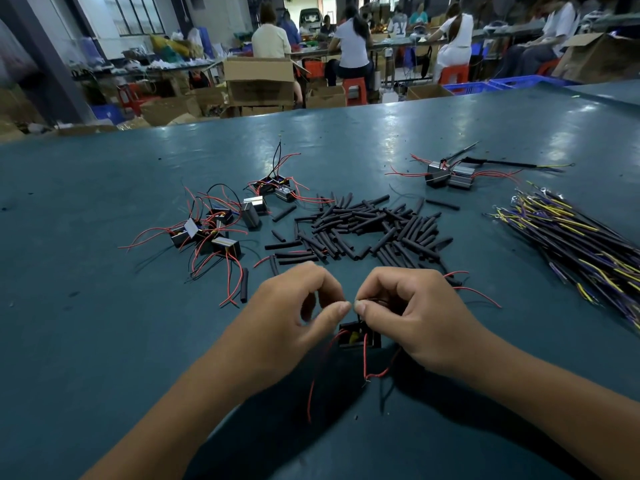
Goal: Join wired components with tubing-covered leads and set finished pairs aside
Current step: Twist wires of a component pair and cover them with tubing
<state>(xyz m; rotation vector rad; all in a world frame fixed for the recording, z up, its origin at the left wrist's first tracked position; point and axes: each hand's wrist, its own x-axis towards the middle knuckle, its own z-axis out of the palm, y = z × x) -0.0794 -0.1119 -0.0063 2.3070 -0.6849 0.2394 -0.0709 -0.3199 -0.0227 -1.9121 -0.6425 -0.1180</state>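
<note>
Hands meet at the near middle of the teal table (pixel 104 202). The left hand (pixel 294 313) and the right hand (pixel 408 313) face each other with fingers curled, thumb and forefinger tips almost touching, each pinching the end of a thin wire lead where the two tips come together; the lead itself is too fine to make out clearly. Just below the fingertips hangs a small black wired component (pixel 358 336) with a yellow part inside, and its red leads (pixel 365 358) trail down toward the person over the table.

Beyond the hands lies a loose heap of short black tubing pieces (pixel 363 230), spread across the middle of the table. To the left of that heap sits a cluster of wired components (pixel 211 230) with red and black leads tangled together, and a smaller cluster (pixel 273 190) lies a little farther back. At the far right, apart from the rest, lies a pair of joined components (pixel 448 174) with red wires and a long black lead. Along the right edge lies a bundle of black, yellow and purple wires (pixel 571 244) with ring terminals.

Seated people (pixel 349 43) work at benches in the background among cardboard boxes (pixel 259 81).
</note>
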